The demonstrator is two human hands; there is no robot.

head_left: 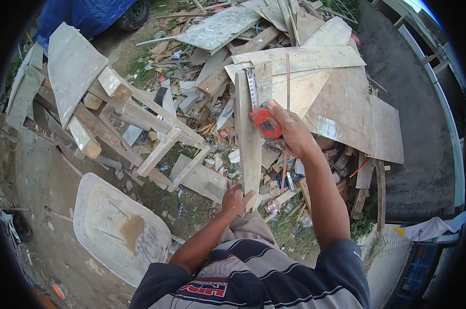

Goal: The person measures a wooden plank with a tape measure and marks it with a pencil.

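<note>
My right hand (295, 133) is closed round a red tape measure (267, 123). Its metal blade (252, 86) is pulled out a short way and lies along the upper part of a long wooden board (249, 149). A thin reddish-brown rod (288, 77) runs up and down past my right hand, partly hidden by it. My left hand (235, 200) grips the board near its lower end, close to my body, with the thumb across the edge. The board slants away from me toward the debris pile.
Plywood sheets (341, 103) and broken timber cover the pile ahead. A wooden frame (166, 149) and stacked beams stand at the left. An upturned wheelbarrow (109, 221) lies at lower left. A blue tarp (86, 18) is at the upper left, a grey wall (398, 190) at the right.
</note>
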